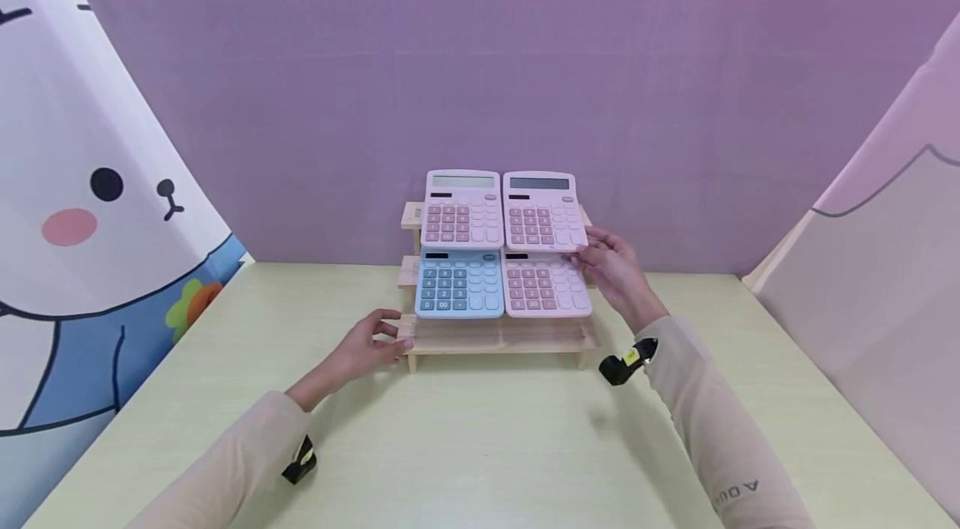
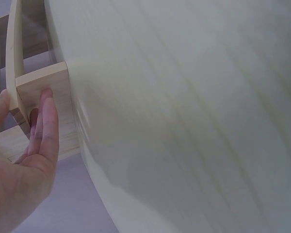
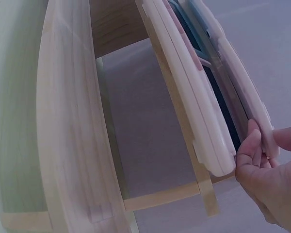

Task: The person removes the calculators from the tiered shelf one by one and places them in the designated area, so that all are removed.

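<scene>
A stepped wooden rack (image 1: pixel 495 336) carries calculators in two rows. On its top tier are two pink calculators, one left (image 1: pixel 480 221) and one right (image 1: pixel 555 221). Below them sit a blue calculator (image 1: pixel 480 286) on the left and another pink calculator (image 1: pixel 573 287) on the right. My right hand (image 1: pixel 617 272) pinches the lower right corner of the upper right pink calculator, thumb on its face and fingers beneath. With my left hand (image 1: pixel 369 346) I hold the left end of the lowest tier; in the left wrist view its fingers touch the rack's leg (image 2: pixel 58 92).
The rack stands on a pale yellow-green table (image 1: pixel 480 437), near a purple backdrop (image 1: pixel 480 54). A cartoon-printed cloth (image 1: pixel 135 129) hangs at the left and a pink and white one (image 1: pixel 885 246) at the right. Black camera mounts (image 1: pixel 618 368) sit at both wrists.
</scene>
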Demonstrator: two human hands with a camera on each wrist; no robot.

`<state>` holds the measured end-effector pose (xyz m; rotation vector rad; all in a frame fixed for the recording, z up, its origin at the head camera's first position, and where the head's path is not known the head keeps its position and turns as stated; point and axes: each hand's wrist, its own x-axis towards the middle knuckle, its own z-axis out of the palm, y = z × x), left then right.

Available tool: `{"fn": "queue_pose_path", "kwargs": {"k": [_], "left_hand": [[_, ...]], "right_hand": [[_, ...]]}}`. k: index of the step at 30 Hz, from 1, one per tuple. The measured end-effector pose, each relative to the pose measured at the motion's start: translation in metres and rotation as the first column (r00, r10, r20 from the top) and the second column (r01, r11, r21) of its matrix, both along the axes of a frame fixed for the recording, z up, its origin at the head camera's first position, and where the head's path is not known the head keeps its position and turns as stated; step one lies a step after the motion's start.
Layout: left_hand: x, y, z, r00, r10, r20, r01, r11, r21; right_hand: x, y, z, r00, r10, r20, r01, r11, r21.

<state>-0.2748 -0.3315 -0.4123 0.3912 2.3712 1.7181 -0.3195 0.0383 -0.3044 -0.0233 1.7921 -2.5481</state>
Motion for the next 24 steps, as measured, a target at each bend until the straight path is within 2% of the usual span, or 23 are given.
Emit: {"fn": "queue_pose_path", "kwargs": {"k": [15, 24], "left_hand": [[-0.0005, 0.0008, -0.0005, 1.0, 0.014, 0.003, -0.014, 1.0, -0.022], [0.0002, 0.0013, -0.0003, 1.0, 0.014, 0.008, -0.014, 1.0, -0.027]], "right_hand": [[0.0014, 0.0003, 0.0026, 1.0, 0.004, 0.019, -0.003, 0.997, -0.078], [0.0038, 0.0037, 0.0052, 1.0, 0.014, -0.014, -0.015, 0.996, -0.091]]}}
